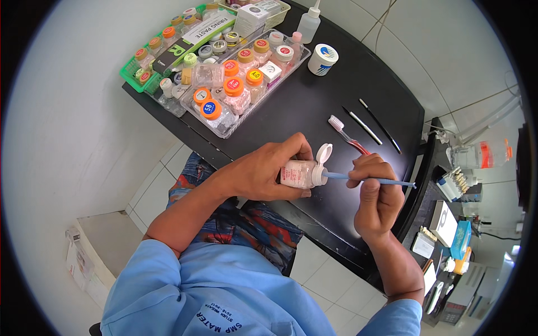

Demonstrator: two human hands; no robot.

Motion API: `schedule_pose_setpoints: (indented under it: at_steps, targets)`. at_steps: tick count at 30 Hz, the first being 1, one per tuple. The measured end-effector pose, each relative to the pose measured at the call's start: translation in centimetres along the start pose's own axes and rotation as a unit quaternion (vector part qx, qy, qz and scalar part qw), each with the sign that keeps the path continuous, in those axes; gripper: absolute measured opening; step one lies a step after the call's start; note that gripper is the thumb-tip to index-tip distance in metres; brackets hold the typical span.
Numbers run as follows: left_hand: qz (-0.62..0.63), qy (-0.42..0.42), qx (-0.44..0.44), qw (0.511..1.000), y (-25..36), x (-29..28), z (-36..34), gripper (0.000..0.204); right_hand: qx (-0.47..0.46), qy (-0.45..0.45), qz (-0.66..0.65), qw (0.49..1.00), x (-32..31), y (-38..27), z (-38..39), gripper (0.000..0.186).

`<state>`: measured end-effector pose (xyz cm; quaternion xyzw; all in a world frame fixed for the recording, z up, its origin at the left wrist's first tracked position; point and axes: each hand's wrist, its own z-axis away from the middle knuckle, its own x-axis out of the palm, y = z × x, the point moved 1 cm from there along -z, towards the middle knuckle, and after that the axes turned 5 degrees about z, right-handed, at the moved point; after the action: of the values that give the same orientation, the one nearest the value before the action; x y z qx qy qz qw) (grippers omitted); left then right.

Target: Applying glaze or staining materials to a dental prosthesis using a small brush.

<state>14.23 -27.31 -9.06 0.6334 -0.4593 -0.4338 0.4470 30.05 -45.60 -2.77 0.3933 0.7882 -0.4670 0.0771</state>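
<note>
My left hand [263,168] grips a small translucent bottle [297,174] lying sideways, with red print and its white flip cap [324,152] open. My right hand [374,193] has its fingers wrapped round a long light-blue plastic stick [400,182], whose left end reaches into the bottle's mouth. Just above my right hand, on the black desk, lie a red-handled toothbrush [350,134], a white pen-like tool [366,127] and a thin dark stick [386,134].
A clear tray [227,134] and a green basket [129,75] of jars fill the back left. A white tub [323,59] and a squeeze bottle [308,25] stand at the back. A side counter at the right holds boxes [445,223] and a clear bottle [479,154].
</note>
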Motion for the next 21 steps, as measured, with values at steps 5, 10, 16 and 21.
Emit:
schedule_pose_setpoints:
  at_steps: [5,10,16,21]
  targets:
    - [0.012,0.001,0.006,1.000,-0.1,-0.1,-0.1,0.057,0.038,0.043,-0.070,0.996,0.0,0.5,0.6,0.028]
    - [-0.011,-0.001,-0.006,1.000,-0.2,-0.2,-0.1,0.059,0.078,0.033,-0.088,0.993,0.3,0.1,0.6,0.027]
    - [-0.006,-0.018,0.007,1.000,-0.1,-0.2,-0.1,0.055,0.097,-0.051,-0.052,0.993,0.6,-0.4,0.0,0.022]
    - [0.000,-0.016,0.012,1.000,0.3,-0.1,-0.2,0.054,0.157,-0.016,-0.100,0.982,0.5,-0.9,0.2,0.017]
